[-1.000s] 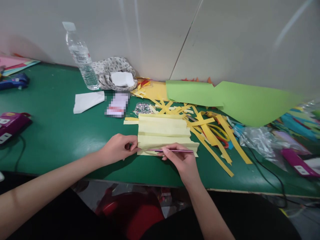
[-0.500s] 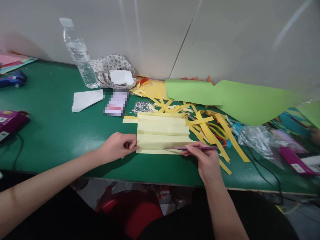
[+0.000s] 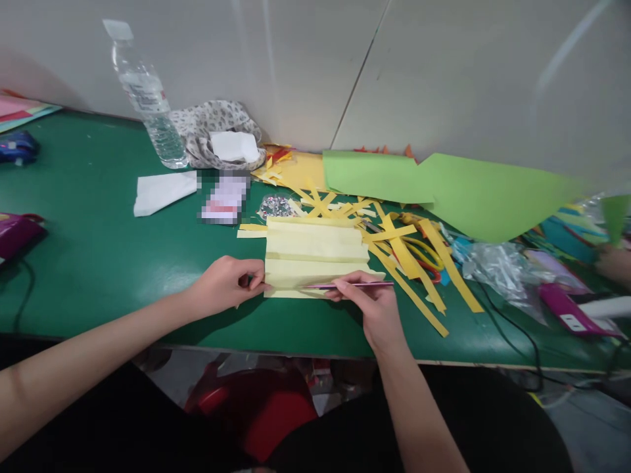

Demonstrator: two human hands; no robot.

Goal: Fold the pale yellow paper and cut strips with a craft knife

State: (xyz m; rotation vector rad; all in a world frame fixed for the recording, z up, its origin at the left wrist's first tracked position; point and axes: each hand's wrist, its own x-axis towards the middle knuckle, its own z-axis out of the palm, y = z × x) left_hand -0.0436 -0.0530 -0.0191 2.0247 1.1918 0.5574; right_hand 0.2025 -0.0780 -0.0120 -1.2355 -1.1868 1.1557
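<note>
A pale yellow sheet of paper [image 3: 315,248], creased in level folds, lies on the green table. At its lower left corner my left hand [image 3: 231,281] is closed, thumb and fingers pinching the paper's edge. My right hand [image 3: 367,299] rests over the lower right part of the sheet. It grips a thin purple pointed tool [image 3: 377,284], held nearly level along the bottom fold, its tip towards the left. Whether that tool is tweezers or a pen-like stick I cannot tell. Yellow paper strips [image 3: 394,249] lie to the right of the sheet.
Behind stand a water bottle [image 3: 145,98] and a patterned cloth [image 3: 217,118]. Green paper [image 3: 473,190] leans along the wall. Yellow-handled scissors [image 3: 424,253] lie among the strips. A phone [image 3: 227,197], crumpled plastic [image 3: 503,269] and purple boxes [image 3: 562,309] surround the work. Another person's hand [image 3: 614,263] shows far right.
My right hand has slid left along the lower fold with the purple tool. My left hand keeps its pinch at the paper's left edge. The whole view has shifted slightly.
</note>
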